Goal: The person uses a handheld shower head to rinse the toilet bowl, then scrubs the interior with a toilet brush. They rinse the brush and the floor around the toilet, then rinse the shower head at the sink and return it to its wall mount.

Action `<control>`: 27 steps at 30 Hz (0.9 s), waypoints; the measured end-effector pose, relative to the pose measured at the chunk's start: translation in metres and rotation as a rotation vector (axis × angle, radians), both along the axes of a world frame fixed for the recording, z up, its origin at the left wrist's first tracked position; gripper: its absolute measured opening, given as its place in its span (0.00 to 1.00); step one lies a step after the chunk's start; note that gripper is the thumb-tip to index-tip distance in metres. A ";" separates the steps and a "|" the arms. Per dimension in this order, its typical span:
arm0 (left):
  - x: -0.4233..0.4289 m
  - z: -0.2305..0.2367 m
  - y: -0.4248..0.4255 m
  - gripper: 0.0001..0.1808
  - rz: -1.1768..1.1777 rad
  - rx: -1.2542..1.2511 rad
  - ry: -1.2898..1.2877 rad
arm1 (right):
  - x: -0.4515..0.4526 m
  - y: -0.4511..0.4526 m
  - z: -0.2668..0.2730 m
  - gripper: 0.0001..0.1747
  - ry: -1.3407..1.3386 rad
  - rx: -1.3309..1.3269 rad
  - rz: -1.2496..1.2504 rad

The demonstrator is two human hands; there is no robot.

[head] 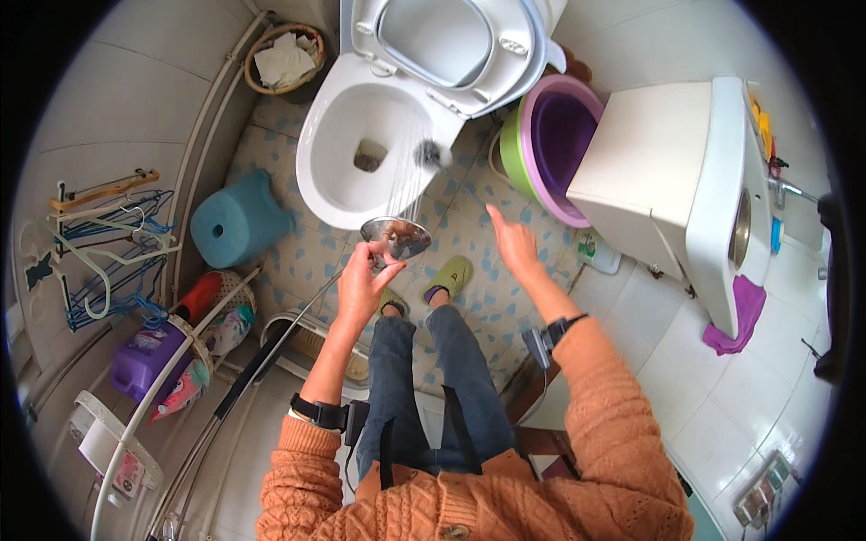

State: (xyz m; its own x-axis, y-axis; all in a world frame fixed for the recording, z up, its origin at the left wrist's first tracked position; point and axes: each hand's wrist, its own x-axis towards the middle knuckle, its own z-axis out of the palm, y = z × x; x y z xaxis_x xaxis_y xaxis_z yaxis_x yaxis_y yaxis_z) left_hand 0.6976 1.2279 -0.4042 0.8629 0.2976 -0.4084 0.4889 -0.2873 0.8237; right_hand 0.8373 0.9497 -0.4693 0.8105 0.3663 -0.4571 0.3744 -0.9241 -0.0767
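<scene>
My left hand [358, 284] grips a chrome shower head [409, 240], and thin jets of water run from it toward the toilet bowl. Its metal hose [308, 308] trails off to the lower left. In my right hand [515, 247] is the thin handle of a toilet brush, index finger laid along it. The grey bristle head [427, 154] is held over the right rim of the white toilet [312, 172]; whether it touches the rim I cannot tell. Seat and lid [436, 40] are raised. Some dark water lies in the drain opening [369, 155].
Left of the toilet stand a blue plastic stool [237, 220] and a waste basket [252, 64] with paper. Nested basins [531, 155] and a white washbasin cabinet [649, 145] are on the right. Hangers [115, 253] and a rack with a purple bottle [145, 358] line the left wall.
</scene>
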 end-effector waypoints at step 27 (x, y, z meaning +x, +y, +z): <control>0.051 0.048 0.011 0.21 -0.171 0.032 0.002 | 0.014 -0.051 0.063 0.17 0.629 1.148 -1.520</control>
State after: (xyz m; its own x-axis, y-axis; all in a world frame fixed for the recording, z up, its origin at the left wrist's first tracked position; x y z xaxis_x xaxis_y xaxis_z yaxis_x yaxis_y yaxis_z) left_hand 0.7487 1.2389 -0.3562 0.9013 0.1594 -0.4027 0.4322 -0.3921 0.8121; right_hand 0.8511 0.8987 -0.4061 0.5325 -0.0621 -0.8442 -0.8288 0.1644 -0.5349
